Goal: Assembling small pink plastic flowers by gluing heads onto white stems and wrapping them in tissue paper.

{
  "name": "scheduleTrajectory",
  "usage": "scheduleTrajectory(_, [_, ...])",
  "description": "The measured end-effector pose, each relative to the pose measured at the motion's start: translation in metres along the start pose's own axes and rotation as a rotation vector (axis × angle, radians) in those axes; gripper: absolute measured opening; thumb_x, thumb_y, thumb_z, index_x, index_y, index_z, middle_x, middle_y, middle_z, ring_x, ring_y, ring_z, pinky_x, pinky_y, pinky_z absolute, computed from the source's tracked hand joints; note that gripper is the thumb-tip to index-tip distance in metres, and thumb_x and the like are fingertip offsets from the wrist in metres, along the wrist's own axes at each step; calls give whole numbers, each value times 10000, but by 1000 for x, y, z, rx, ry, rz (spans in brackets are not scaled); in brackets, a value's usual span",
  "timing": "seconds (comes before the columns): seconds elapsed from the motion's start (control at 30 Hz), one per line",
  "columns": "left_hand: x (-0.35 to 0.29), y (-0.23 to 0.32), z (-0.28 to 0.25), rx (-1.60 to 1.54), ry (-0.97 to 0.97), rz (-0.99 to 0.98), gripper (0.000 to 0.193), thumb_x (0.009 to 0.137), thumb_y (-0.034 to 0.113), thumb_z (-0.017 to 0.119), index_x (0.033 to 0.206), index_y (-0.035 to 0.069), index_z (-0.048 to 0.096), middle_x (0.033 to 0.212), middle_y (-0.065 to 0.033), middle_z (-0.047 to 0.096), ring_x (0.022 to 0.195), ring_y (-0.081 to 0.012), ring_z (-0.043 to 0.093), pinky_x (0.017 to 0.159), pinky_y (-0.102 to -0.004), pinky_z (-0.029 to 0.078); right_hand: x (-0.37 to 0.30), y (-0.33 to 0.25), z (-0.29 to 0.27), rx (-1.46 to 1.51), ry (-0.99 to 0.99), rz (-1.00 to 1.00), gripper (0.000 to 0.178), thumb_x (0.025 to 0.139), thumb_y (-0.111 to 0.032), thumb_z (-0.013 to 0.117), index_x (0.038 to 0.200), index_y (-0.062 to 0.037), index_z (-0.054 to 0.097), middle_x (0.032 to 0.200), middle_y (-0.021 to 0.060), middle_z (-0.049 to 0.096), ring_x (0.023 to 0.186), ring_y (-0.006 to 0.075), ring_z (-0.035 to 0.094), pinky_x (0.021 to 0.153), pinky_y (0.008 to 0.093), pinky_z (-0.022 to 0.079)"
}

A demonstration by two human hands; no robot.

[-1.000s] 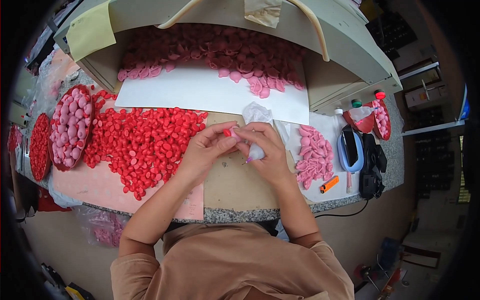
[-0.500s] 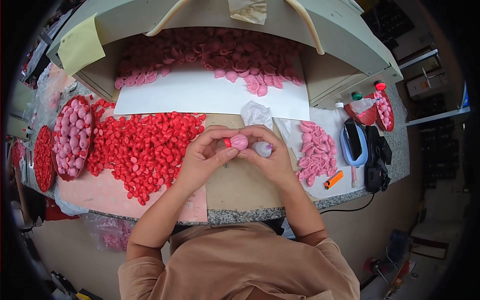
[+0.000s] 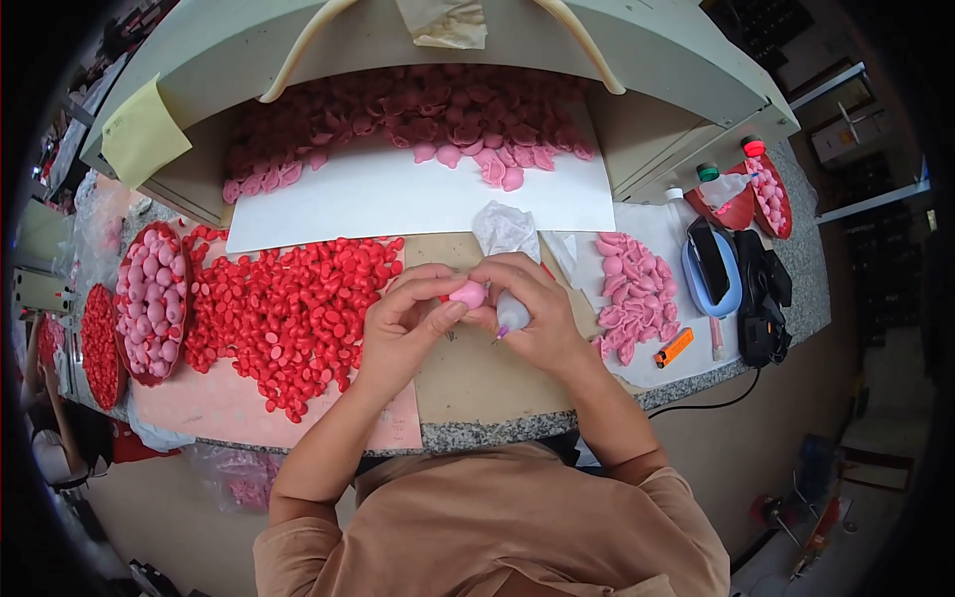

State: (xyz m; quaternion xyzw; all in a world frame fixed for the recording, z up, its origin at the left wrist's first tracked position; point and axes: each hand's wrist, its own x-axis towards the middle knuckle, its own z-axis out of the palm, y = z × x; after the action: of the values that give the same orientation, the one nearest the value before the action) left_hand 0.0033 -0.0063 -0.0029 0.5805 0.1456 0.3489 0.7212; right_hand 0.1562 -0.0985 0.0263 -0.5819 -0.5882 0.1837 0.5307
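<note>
Above the brown work surface (image 3: 477, 383) my two hands meet. The fingers of my left hand (image 3: 398, 323) are closed on a small pink rounded piece (image 3: 468, 294), with a bit of red beside it. My right hand (image 3: 545, 313) is closed round a small translucent squeeze bottle (image 3: 513, 310), its purple tip pointing down toward me. Fingertips of the right hand also touch or nearly touch the pink piece. Left of my hands spreads a heap of red domed pieces (image 3: 288, 318). Thin pink shell-like pieces (image 3: 634, 298) lie at the right.
Many pink pieces (image 3: 458, 114) fill a hooded booth (image 3: 662, 129) behind a white board (image 3: 418, 204). Crumpled tissue (image 3: 504, 229) sits before it. Left stands a basket of pink pieces (image 3: 151, 298); right, a blue dish (image 3: 716, 289), orange lighter (image 3: 673, 348) and black device (image 3: 763, 333). Someone's arm (image 3: 62, 413) shows far left.
The squeeze bottle has turned in my right hand, so its purple tip now points down toward me. The pink piece has been rotated in my fingers, with less of its red part showing.
</note>
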Motion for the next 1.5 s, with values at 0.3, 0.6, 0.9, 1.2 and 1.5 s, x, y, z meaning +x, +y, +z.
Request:
scheduleTrajectory(0.3, [-13,-13,7,-566,70,-80,243,865,72,609,1105,105,614,1234,-81,519,1144,-220,493,999,-395,378,-8,0,17,579,84,170,309,773,28,675,1071,-26,612,1100,54,506,972,146,538,799,270,468])
scheduleTrajectory(0.6, [-7,-8,17,-553,28,12,220,899,119,568,1109,164,613,1207,-57,492,1063,-213,512,794,-347,462,-11,-1,32,1180,142,296,177,855,-29,613,1030,-49,612,1114,30,459,798,102,526,667,231,435])
scheduleTrajectory(0.9, [-9,-10,19,-573,64,-24,221,923,147,533,1131,178,602,1215,-54,495,954,-187,529,749,-319,463,-11,3,34,1170,170,294,156,858,-20,604,1012,-41,615,1102,42,457,766,107,521,658,237,431])
scheduleTrajectory(1.2, [-9,-7,21,-572,95,-33,204,922,159,537,1116,176,596,1222,-50,491,1000,-180,517,757,-309,455,-8,-2,34,1184,199,323,157,850,-1,606,1004,-25,623,1076,50,473,769,125,520,668,249,433])
scheduleTrajectory(1.5, [-10,-13,19,-582,108,-45,204,925,152,533,1120,168,592,1237,-44,483,1017,-177,507,773,-313,452,-12,5,32,1144,138,286,199,862,5,574,1051,-51,603,1126,42,447,845,158,523,698,278,440])
